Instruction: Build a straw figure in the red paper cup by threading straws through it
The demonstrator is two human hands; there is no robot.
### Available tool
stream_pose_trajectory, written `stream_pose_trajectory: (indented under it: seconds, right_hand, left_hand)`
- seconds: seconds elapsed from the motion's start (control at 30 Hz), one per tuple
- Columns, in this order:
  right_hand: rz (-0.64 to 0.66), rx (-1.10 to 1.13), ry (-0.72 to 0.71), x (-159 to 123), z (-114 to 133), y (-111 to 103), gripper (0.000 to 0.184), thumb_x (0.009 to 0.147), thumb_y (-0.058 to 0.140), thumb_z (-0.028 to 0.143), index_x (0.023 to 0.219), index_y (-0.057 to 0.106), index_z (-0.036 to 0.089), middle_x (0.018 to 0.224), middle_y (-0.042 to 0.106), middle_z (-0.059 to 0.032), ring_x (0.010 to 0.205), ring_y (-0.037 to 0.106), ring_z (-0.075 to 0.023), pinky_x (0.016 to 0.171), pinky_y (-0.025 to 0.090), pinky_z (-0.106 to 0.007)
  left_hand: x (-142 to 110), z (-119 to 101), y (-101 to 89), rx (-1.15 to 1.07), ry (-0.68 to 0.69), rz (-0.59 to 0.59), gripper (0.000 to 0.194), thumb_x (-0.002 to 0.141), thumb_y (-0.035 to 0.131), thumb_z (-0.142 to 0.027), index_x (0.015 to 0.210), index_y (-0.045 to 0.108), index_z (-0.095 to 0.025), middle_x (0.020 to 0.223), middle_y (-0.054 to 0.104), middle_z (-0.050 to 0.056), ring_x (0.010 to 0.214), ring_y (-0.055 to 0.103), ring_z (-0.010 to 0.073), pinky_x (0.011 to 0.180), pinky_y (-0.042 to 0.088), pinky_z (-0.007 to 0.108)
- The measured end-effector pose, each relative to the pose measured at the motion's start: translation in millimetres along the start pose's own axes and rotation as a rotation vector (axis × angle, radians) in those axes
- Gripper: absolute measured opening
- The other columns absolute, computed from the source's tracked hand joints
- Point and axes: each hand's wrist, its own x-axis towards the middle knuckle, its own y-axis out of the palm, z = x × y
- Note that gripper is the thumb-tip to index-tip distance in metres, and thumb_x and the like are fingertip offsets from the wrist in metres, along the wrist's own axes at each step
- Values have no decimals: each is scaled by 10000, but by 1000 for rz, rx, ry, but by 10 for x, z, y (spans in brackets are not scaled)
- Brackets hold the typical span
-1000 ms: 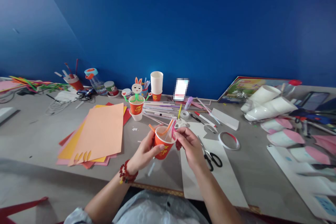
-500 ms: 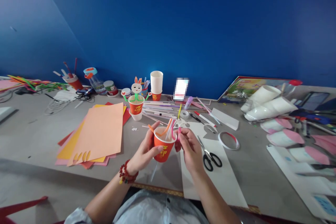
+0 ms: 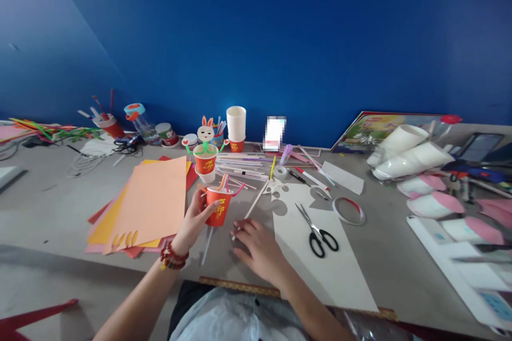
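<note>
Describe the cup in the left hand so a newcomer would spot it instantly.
Below the blue wall runs a grey table. Near its front edge, the left hand holds a red paper cup. Unlike the rabbit-topped cup behind it, this one has orange and pink straws sticking out.

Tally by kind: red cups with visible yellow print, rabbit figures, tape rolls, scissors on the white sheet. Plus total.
Red cups: 3 (held cup, rabbit's cup, cup by the wall)
Rabbit figure: 1
Tape rolls: 2 (small roll, large roll)
Scissors on white sheet: 1
Total: 7
</note>
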Motion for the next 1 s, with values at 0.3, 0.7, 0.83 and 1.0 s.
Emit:
stream_pose_trajectory:
  seconds: [0.3, 0.7, 0.83, 1.0]
  right_hand:
    - [-142, -97, 114, 0, -136, -124, 123, 879, 671, 232, 997, 700, 207, 1156, 690, -124, 1118, 599, -322, 963, 500, -514]
    - [-310, 868, 216, 250, 101, -189, 652, 789, 774, 398, 1359, 488, 256, 1315, 624, -109, 1163, 635, -264, 956, 556, -415]
    - [-256, 997, 154, 291, 166, -205, 558, 778, 774, 343, 1286, 565, 245, 1263, 663, -94, 1115, 662, -269, 901, 580, -391]
    - [-359, 900, 179, 213, 102, -162, 457, 779, 741, 276, 1211, 604, 229, 1151, 707, -80, 996, 697, -239, 849, 587, -355]
  left_hand:
    - [31, 172, -123, 99, -52, -40, 720, 788, 759, -406, 1395, 423, -216, 1072, 691, 60, 1004, 666, 219, 822, 550, 306]
    - [-289, -78, 153, 17, 116, 230, 738, 832, 741, -335, 1468, 377, -247, 1393, 574, 128, 1242, 582, 286, 1037, 484, 386]
    - [-316, -82, 216, -66, 126, 235, 566, 925, 609, -426, 1435, 479, -220, 1435, 558, 125, 1297, 545, 301, 1085, 445, 394]
    - [-287, -42, 255, -91, 125, 26, 401, 946, 564, -445, 1229, 687, -190, 1408, 596, 122, 1226, 599, 288, 997, 502, 356]
